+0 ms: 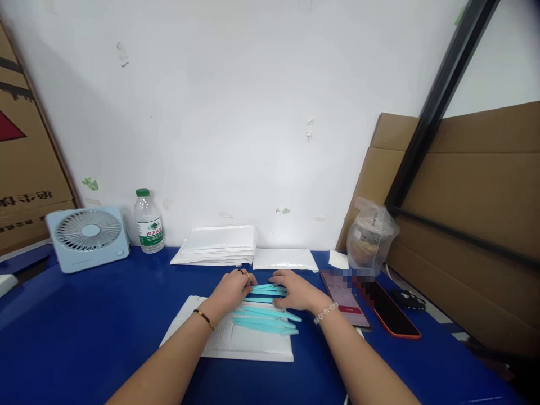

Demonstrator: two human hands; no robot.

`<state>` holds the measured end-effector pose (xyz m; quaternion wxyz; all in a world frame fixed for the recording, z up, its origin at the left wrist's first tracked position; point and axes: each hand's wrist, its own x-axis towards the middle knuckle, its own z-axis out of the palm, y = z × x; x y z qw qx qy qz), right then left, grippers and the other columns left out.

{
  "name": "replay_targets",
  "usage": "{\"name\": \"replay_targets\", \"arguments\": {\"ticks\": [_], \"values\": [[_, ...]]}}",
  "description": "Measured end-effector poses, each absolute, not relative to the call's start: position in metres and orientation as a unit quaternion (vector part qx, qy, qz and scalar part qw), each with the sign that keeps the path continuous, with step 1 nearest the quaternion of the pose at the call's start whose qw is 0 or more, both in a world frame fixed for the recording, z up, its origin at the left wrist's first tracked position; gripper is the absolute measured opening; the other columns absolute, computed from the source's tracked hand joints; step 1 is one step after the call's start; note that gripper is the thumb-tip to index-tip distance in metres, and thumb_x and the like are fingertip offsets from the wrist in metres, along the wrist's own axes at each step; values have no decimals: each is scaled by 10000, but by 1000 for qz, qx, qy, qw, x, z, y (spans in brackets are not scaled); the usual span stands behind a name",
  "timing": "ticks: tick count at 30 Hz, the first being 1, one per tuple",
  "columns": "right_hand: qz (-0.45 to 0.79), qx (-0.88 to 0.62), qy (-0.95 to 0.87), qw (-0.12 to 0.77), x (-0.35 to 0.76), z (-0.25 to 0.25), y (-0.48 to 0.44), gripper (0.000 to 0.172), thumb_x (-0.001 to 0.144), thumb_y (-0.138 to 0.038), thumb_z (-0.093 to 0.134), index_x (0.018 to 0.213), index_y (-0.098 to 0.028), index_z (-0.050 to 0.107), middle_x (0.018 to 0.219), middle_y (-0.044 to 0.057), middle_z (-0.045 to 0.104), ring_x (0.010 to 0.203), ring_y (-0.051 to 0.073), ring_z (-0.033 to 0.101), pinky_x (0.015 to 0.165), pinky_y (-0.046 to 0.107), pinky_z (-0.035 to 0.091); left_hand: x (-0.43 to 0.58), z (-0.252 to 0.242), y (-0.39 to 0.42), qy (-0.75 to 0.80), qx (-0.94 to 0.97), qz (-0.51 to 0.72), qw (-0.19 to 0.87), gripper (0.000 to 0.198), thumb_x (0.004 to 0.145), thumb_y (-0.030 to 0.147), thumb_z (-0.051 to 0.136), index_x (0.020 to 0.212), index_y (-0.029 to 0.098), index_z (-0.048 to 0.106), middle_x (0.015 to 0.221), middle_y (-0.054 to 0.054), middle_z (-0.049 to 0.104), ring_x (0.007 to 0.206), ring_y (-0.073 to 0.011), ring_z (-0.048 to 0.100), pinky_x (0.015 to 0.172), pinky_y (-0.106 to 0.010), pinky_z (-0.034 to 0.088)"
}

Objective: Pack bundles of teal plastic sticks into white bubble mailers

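Note:
Several slim turquoise plastic sticks [265, 324] lie side by side over a white padded mailer [253, 346] in front of me. Their exact kind is unclear. At the left ends of the upper sticks, my left hand [232, 291] has its fingers curled, closed on them. My right hand [296, 289] closes round the right ends of the same upper sticks, thumb towards me. The lower sticks lie loose, untouched by either hand. My fingers hide part of the upper ones.
Behind my hands are a stack of white mailers [219, 242] and a single mailer [284, 259]. A fan [90, 236] and a water bottle [149, 222] stand left. To the right are a lit phone [343, 298], a red-edged phone [394, 309] and a bagged drink cup [369, 236].

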<state>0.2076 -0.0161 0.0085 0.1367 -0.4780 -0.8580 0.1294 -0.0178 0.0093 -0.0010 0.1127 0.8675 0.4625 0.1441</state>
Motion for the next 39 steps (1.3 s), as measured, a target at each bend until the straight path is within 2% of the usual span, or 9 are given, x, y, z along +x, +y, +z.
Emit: {"name": "replay_targets", "arguments": {"ticks": [3,8,14,18,22,26,29,34,39], "values": [[107,-483,-861,118,204,11,-14,345,698,-182,598,1042,-174,619,1012,74,580,959,208,533,821,276,411,-20,2,7,454,872,147,111,254,822,205,453,976,279,642,981,-16,625,958,-202,543,759,-287,393],[48,-491,-870,25,193,18,-11,349,661,-122,584,1010,-132,570,986,110,590,874,220,571,694,272,422,-23,11,-2,424,887,136,119,370,803,472,522,1114,282,584,1046,-29,618,999,-227,539,808,-303,394],[4,-471,-879,-70,182,17,-3,352,672,-142,602,1017,-85,559,1035,182,606,921,283,596,702,315,433,-12,9,-7,441,890,107,42,209,833,313,502,1000,231,597,997,-53,619,964,-222,544,794,-312,385],[-6,-489,-871,-56,184,29,-7,286,768,-164,508,1040,-87,553,1008,198,631,902,298,610,687,339,424,-6,18,-12,434,895,100,16,201,854,240,444,993,192,581,992,-86,627,955,-236,548,796,-333,381],[14,-495,-869,-7,187,48,-30,294,812,-195,462,1098,-150,511,938,129,652,844,271,610,641,314,394,-13,39,-27,423,898,120,35,251,874,287,393,1019,192,575,1002,-86,615,959,-246,550,811,-342,376],[82,-463,-882,25,183,41,-58,243,828,-329,495,1008,-172,539,911,77,614,788,219,586,635,284,389,-22,43,-45,387,913,74,105,420,755,476,562,1102,240,562,1057,-63,598,1021,-278,531,835,-353,382],[79,-459,-883,58,179,27,-71,351,765,-428,571,993,-163,539,994,89,552,885,228,549,718,302,421,-21,35,-55,405,910,29,86,428,690,403,640,1076,230,569,1081,-86,587,1007,-285,538,812,-376,404],[44,-458,-886,55,175,16,-79,367,633,-362,656,911,-142,560,962,97,550,918,253,531,791,339,448,-12,31,-66,404,914,18,6,273,730,257,559,989,173,575,1031,-121,607,983,-282,549,809,-397,413],[-15,-476,-879,1,163,17,-83,343,693,-269,563,997,-108,561,956,146,618,825,274,614,693,363,488,-3,26,-73,405,914,28,-28,287,728,227,508,994,135,569,1000,-145,626,958,-291,564,817,-404,410]]}}
